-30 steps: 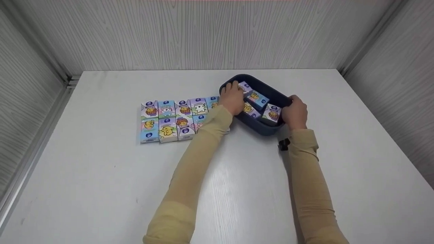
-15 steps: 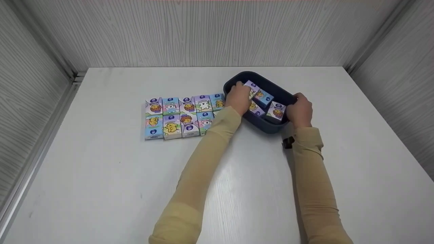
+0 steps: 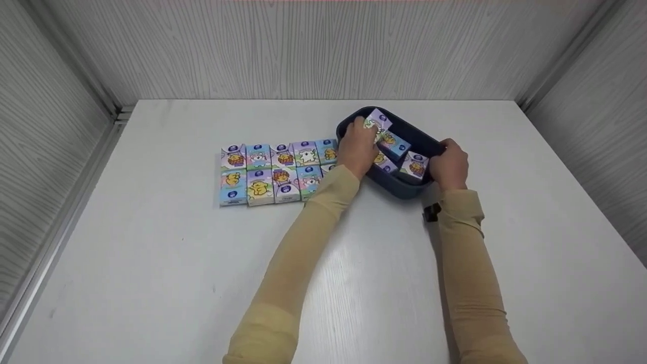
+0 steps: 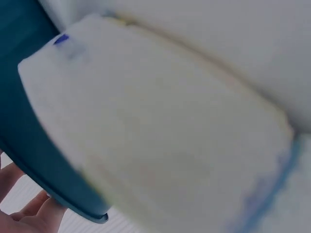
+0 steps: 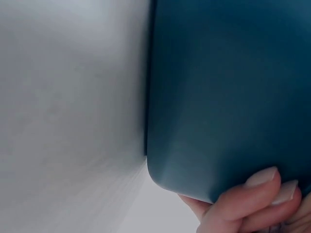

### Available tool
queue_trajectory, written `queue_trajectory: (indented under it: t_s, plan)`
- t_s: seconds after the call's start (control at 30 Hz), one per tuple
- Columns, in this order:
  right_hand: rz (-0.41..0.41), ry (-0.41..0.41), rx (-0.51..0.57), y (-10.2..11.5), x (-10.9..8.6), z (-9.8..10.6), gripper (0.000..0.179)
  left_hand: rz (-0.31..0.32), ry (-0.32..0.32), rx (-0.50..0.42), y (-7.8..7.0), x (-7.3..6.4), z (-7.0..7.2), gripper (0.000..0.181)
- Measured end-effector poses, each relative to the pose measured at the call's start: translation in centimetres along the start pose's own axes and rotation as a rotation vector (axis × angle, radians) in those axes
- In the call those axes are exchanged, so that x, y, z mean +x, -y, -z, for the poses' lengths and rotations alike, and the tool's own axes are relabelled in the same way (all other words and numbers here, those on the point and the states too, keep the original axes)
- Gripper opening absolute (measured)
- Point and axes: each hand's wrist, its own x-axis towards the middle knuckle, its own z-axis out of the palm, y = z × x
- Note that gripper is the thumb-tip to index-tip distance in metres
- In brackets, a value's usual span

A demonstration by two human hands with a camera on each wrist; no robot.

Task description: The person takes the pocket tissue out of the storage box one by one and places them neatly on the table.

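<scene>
Toward the far edge of the bench (image 3: pixel 126 227), a little right of its middle, a dark blue container (image 3: pixel 394 189) sits askew, its long side running from the far left toward the near right. The left hand (image 3: pixel 358 146) reaches over its left end, fingers bent and pinching a purple-and-white pack (image 3: pixel 380 120), which stands tilted above the others, its upper corner seen against the far rim. The right hand (image 3: pixel 449 164) is clamped on the opposite end of the container; the right wrist view shows its fingers (image 5: pixel 248 199) curled against the container's wall. Inside lie a blue pack (image 3: pixel 394 145), a purple pack (image 3: pixel 415 165) at the right end, and a yellow-figured pack (image 3: pixel 385 164) partly hidden by the left hand. Just left of the container, two rows of packs (image 3: pixel 260 187) lie side by side, the near row's right end covered by the left sleeve (image 3: pixel 328 197). The step in hand looks to be handling one pack at the container while the other hand steadies it; the next move seems to call for a firm pinch, height enough to clear the rim, and a quiet right hand.
</scene>
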Motion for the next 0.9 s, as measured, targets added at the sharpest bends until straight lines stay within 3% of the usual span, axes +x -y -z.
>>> queue_trajectory:
  t_s: [0.17, 0.33, 0.5, 0.57, 0.67, 0.8, 0.9]
  plan:
    - [-0.004, 0.006, 0.008, 0.0, 0.2, -0.1, 0.05, -0.048, -0.017, 0.012, 0.4, -0.9, 1.3, 0.037]
    - [-0.012, 0.019, 0.008, -0.1, 0.5, 0.3, 0.05, -0.023, -0.06, -0.107, 1.1, -2.6, 3.0, 0.042]
    - [-0.003, -0.004, -0.017, -0.2, 1.0, 0.6, 0.049, 0.001, -0.069, -0.224, 2.4, -5.5, 5.1, 0.048]
    - [0.004, -0.005, -0.015, -0.2, 1.0, 0.5, 0.049, 0.01, -0.061, -0.235, 3.2, -7.2, 6.2, 0.05]
    - [0.001, 0.013, -0.004, -0.2, 1.1, 0.2, 0.049, 0.001, -0.039, -0.169, 4.8, -10.5, 7.9, 0.05]
    - [-0.01, 0.028, 0.002, -0.2, 1.0, 0.1, 0.05, -0.021, -0.002, -0.055, 7.2, -15.8, 9.6, 0.048]
    - [-0.013, 0.029, 0.006, -0.2, 1.0, 0.1, 0.051, -0.003, 0.018, -0.019, 9.0, -19.8, 10.7, 0.048]
